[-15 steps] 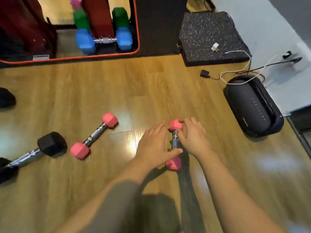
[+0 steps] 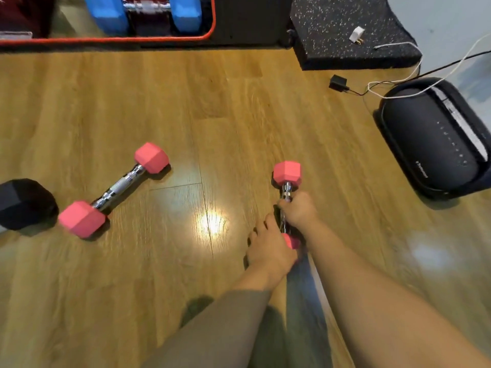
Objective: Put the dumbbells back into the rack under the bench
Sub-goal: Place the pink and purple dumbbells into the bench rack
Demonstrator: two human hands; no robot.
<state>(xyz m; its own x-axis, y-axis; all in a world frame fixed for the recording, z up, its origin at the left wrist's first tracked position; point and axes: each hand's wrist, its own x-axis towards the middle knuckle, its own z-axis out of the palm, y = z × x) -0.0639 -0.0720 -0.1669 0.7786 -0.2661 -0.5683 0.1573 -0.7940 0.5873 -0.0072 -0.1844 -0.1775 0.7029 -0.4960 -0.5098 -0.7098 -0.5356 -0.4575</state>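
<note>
My right hand (image 2: 299,210) grips the chrome handle of a pink dumbbell (image 2: 287,172) near the middle of the wooden floor. My left hand (image 2: 267,248) lies against the same dumbbell's near pink head, fingers curled beside the handle. A second pink dumbbell (image 2: 114,189) lies loose on the floor to the left. One head of a black dumbbell (image 2: 25,203) shows at the left edge. The rack (image 2: 111,39) with a red rim is at the top, holding a blue dumbbell (image 2: 148,11).
A black speckled rubber block (image 2: 345,30) with a white plug on it sits at the top right. A black speaker (image 2: 435,139) lies on the right with black and white cables running over it. A small black adapter (image 2: 338,83) lies on the floor.
The view has moved closer to the floor. My right hand has slid from the far head onto the handle and closed round it. My left hand has shifted toward the near head.
</note>
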